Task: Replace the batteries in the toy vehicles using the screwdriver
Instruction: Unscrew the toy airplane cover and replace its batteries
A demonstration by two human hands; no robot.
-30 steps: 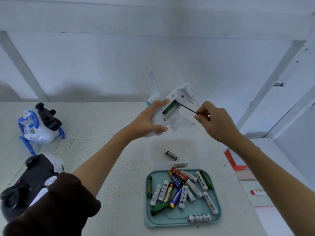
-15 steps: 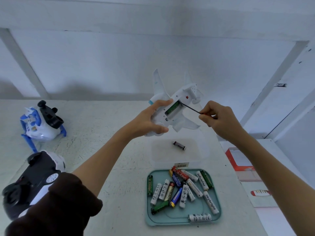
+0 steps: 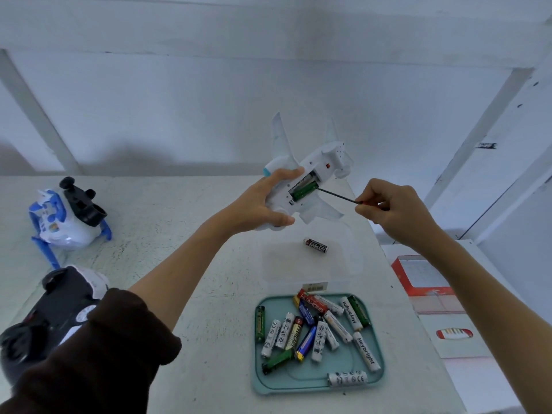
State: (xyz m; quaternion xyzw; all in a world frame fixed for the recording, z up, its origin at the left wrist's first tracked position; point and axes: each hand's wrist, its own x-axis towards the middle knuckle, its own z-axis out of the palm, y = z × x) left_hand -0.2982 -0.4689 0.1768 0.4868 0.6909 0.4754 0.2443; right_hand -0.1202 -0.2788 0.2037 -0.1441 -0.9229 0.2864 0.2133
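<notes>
Moved since earlier: loose battery (image 3: 316, 245), now farther along the clear tray (image 3: 343, 268). Left hand (image 3: 263, 204) grips toy plane (image 3: 301, 189) belly-up, exposing its batteries. Right hand (image 3: 388, 209) pinches screwdriver (image 3: 337, 196), tip at compartment, likely prying. Spares: teal tray (image 3: 378, 380).

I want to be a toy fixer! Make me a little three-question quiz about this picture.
1. True or false: the battery slot on the toy plane is open.
2. What does the right hand pinch? A) a battery B) the screwdriver C) a lid
3. Fill in: the loose black battery lies in the clear ____, not the green tray.

Key: 1 true, batteries show inside while the left hand holds the plane. 2 B. 3 tub.
</notes>
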